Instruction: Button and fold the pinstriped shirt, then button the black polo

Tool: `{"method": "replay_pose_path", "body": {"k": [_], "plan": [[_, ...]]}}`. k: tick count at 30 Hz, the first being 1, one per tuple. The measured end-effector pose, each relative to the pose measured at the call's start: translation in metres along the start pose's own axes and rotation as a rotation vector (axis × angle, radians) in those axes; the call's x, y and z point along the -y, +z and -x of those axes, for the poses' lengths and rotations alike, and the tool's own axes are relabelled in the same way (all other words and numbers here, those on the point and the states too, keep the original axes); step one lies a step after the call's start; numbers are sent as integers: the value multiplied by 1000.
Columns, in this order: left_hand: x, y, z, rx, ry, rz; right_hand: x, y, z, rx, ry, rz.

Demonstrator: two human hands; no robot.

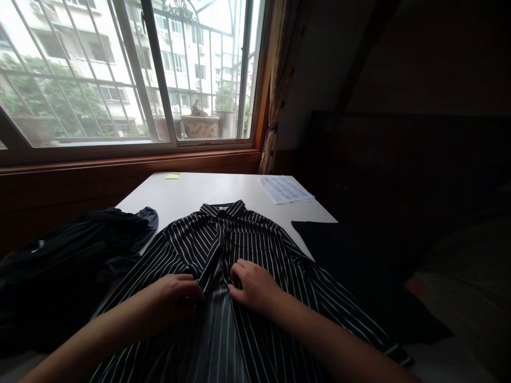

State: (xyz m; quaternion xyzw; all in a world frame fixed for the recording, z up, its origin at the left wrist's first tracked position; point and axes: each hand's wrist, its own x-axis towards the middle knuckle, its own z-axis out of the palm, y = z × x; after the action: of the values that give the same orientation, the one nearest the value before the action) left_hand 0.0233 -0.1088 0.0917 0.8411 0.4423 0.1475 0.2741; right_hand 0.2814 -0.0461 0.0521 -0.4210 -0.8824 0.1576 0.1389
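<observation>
The striped shirt (255, 243) lies lengthwise away, its open front (219, 324) between left hand (181, 291) and right hand (254, 284), whose grips I cannot tell.

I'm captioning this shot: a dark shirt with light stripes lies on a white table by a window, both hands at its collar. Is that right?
Not quite: the head view shows the left hand and right hand at the open front of the dark, light-striped shirt, below its collar. The shirt does lie on a white table by a window.
</observation>
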Motion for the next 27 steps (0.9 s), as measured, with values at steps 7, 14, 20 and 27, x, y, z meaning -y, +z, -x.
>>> {"method": "replay_pose_path", "body": {"k": [7, 14, 20, 27], "plan": [[-1, -10, -9, -14, -78, -42, -15, -2, -3, 21, -26, -214], [13, -13, -48, -154, -88, -179, -20, -6, 0, -6, -33, -345], [34, 16, -58, -188, -177, -160, -25, -3, 1, -68, -33, -286], [45, 27, -50, -197, -156, -25, -19, -4, 2, -100, -5, -231]]}}
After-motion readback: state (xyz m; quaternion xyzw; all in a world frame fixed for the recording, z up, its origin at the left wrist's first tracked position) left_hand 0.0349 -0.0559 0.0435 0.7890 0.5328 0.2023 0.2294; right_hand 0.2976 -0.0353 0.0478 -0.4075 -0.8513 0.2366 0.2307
